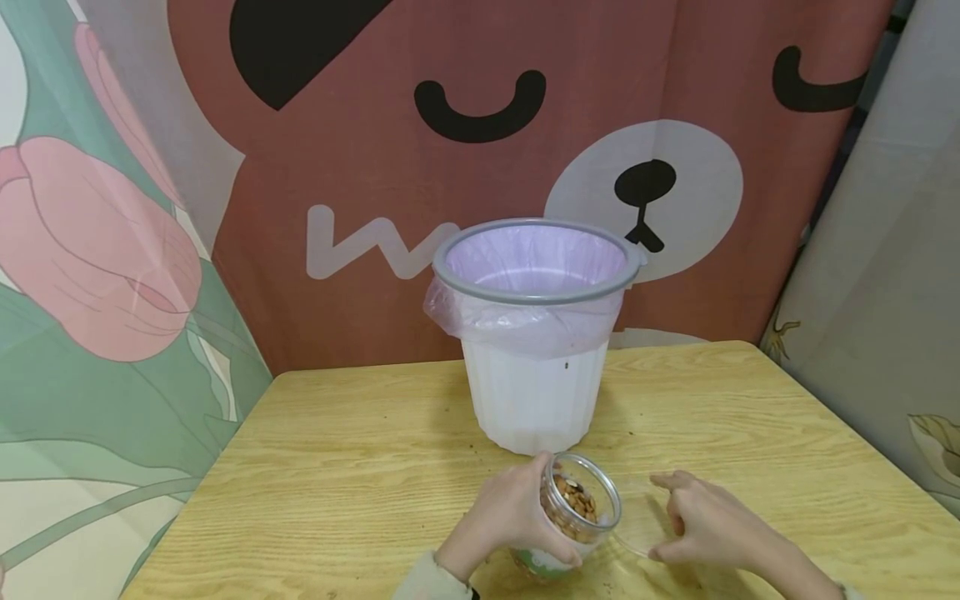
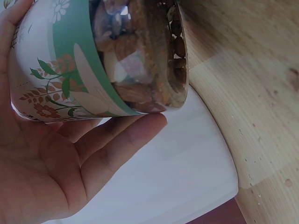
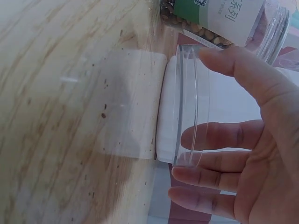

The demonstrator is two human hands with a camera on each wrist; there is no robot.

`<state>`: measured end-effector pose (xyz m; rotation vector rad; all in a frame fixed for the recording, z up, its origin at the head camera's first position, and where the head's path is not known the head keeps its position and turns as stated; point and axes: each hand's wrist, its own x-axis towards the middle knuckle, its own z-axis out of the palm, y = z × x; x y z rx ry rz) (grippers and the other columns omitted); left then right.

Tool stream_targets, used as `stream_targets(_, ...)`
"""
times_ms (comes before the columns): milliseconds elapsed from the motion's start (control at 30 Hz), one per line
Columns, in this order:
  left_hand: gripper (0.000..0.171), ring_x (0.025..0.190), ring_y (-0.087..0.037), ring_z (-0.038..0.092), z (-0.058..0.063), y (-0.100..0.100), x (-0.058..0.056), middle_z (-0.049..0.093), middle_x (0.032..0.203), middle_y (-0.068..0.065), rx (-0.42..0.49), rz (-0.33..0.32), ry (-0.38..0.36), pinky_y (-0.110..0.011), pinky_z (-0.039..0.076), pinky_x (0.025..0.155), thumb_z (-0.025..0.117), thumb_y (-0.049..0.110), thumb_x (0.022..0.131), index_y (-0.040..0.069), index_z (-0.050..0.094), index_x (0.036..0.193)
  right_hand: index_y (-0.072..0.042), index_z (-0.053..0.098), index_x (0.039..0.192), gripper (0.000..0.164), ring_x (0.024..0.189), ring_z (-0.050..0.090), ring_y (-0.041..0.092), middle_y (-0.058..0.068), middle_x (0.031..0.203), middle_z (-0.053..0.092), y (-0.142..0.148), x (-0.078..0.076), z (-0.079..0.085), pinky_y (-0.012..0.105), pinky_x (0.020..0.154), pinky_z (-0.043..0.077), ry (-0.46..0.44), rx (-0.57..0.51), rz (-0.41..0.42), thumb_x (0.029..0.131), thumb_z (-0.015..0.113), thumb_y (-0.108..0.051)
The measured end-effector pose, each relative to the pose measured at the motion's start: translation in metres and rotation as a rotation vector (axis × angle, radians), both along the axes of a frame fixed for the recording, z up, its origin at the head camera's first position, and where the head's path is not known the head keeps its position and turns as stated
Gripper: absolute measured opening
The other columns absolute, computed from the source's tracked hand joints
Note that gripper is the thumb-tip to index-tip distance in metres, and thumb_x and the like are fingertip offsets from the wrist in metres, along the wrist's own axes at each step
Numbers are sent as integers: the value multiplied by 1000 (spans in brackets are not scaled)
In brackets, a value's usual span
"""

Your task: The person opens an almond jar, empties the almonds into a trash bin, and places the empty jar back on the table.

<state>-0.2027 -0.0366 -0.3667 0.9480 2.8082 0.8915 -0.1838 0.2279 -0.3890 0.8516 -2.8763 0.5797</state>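
A clear jar [image 1: 596,540] of almonds [image 1: 576,497], with a green and white label, stands tilted near the table's front. Its mouth is uncovered. My left hand [image 1: 510,510] grips the jar from the left side, with fingers and thumb around it, as the left wrist view also shows. To the right of the jar, my right hand [image 1: 711,523] holds a clear round lid [image 3: 188,100] by its edge, thumb on one side and fingers on the other. The lid hovers just over or rests on the wood; I cannot tell which.
Behind the jar stands a white bin [image 1: 536,392] with a grey rim and a purple liner bag [image 1: 532,321] folded over it. Small dark crumbs dot the wooden table [image 1: 352,467]. A printed curtain [image 1: 360,317] hangs behind the table.
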Motion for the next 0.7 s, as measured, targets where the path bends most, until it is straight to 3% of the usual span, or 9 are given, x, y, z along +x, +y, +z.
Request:
stream_targets(167,86,74,-1,52,0,0,0,57,93,9,-9,1,-4,-20,43,57,84,50,45,11,48,114,-22,42,43,44,94,46,58,29,106,56,1,-2,-2,18,37,34,-30,-15,14,62,76,-40)
stream_targets(300,88,75,-2,53,0,0,-1,57,94,9,-10,1,1,-20,44,58,83,50,45,10,48,115,-21,42,42,44,83,56,39,30,106,56,1,-3,-2,17,35,33,-55,-16,26,63,76,-39)
stream_targets(400,86,74,-1,52,0,0,0,58,94,9,-9,-3,10,-20,43,57,84,50,45,10,48,113,-21,42,42,44,82,56,37,30,106,56,2,-4,-3,18,35,33,-59,-11,29,63,76,-39)
stream_targets(533,85,73,0,52,0,0,0,58,95,9,-6,-5,15,-18,42,56,84,49,45,11,48,112,-21,43,43,43,93,46,58,29,105,56,2,-4,-5,19,37,34,-61,-8,23,62,76,-41)
stream_targets(700,83,75,0,52,-1,0,0,58,98,10,2,-1,4,-18,42,57,84,49,45,12,49,111,-21,43,43,44,94,46,59,29,105,56,3,-3,-7,19,37,34,-67,-8,24,61,76,-42)
